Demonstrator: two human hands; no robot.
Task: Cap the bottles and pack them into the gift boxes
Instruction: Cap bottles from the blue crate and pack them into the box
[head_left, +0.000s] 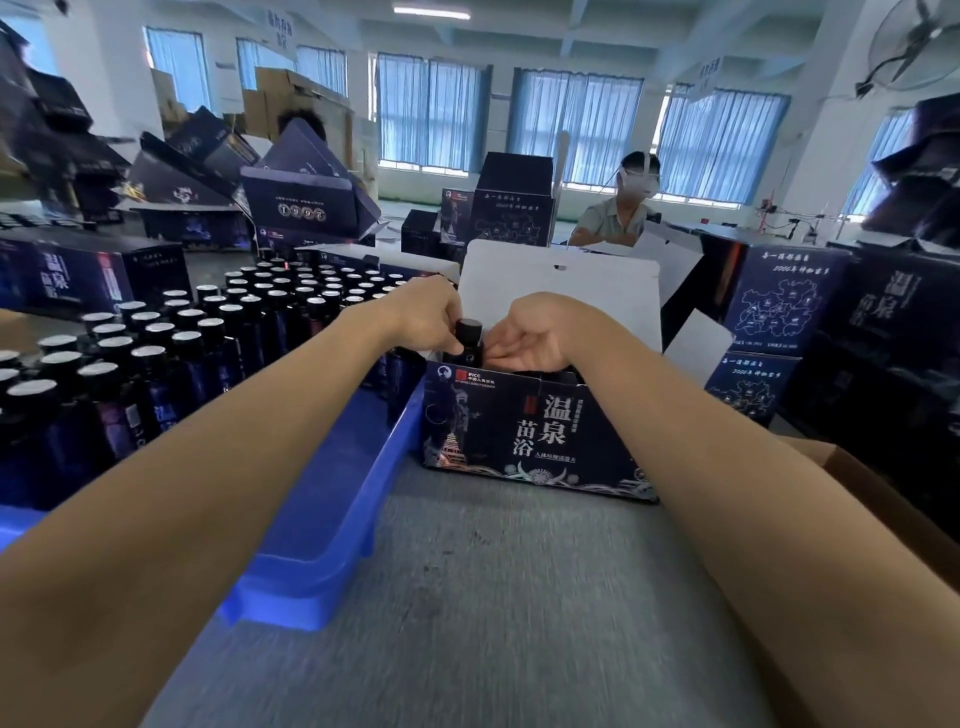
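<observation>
Head view: dark capped glass bottle (469, 340) partly inside dark-blue printed cardboard gift box (535, 436).
Left hand (428, 317) fingers grip its neck; right hand (537, 332) fingers touch its side, grip unclear.

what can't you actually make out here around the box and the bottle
All in the head view:
- gift box interior: hidden by its front wall and both hands.
- bottle below its shoulder: behind the box wall and the left hand.
- right hand grip on it: fingertips blurred.
</observation>
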